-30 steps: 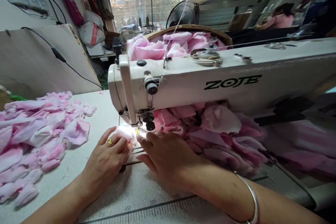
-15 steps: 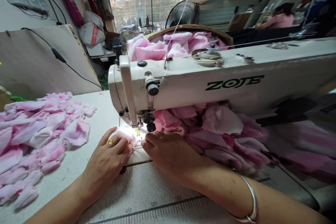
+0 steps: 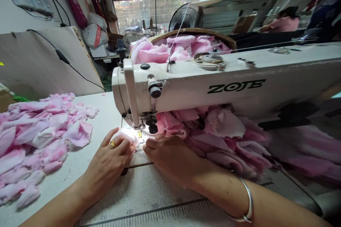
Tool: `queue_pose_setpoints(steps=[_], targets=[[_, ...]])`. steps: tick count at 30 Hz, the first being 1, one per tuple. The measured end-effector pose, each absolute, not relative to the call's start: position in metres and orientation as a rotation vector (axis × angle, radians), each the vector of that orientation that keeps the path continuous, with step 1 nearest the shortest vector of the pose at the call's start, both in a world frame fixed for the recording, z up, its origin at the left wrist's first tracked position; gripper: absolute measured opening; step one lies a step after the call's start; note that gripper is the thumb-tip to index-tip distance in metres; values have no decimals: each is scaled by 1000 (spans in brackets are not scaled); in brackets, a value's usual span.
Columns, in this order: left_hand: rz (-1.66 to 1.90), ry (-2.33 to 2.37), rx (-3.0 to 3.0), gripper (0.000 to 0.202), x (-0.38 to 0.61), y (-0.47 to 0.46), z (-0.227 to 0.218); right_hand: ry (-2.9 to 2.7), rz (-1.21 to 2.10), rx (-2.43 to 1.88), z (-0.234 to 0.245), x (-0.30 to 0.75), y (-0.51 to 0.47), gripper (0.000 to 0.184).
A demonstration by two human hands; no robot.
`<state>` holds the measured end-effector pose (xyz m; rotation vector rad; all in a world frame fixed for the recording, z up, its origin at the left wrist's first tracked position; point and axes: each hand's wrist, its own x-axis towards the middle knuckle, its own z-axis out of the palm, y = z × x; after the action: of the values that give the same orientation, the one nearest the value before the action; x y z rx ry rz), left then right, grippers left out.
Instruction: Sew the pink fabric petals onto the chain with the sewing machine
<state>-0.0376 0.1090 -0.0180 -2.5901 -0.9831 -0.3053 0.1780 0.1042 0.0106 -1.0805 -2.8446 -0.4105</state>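
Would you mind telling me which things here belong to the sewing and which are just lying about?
In use: left hand, right hand, sewing machine, pink fabric piece between the hands, pink fabric pile, basket of pink fabric.

Lying about: fan, white sacks.

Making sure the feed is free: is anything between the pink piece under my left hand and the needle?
Nothing visible does. The pink fabric piece under the left hand runs up to the presser foot of the ZOJE sewing machine; glare hides the exact edge.
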Motion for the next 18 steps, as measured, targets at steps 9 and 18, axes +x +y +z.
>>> queue_pose_setpoints(steps=[9, 18], targets=[[-211, -748, -2681, 30, -43, 110, -3, -2787, -465, -1083, 8, 179, 99, 22], [-193, -941, -2904, 37, -39, 116, 7, -2846, -537, -1132, 4, 177, 112, 17]])
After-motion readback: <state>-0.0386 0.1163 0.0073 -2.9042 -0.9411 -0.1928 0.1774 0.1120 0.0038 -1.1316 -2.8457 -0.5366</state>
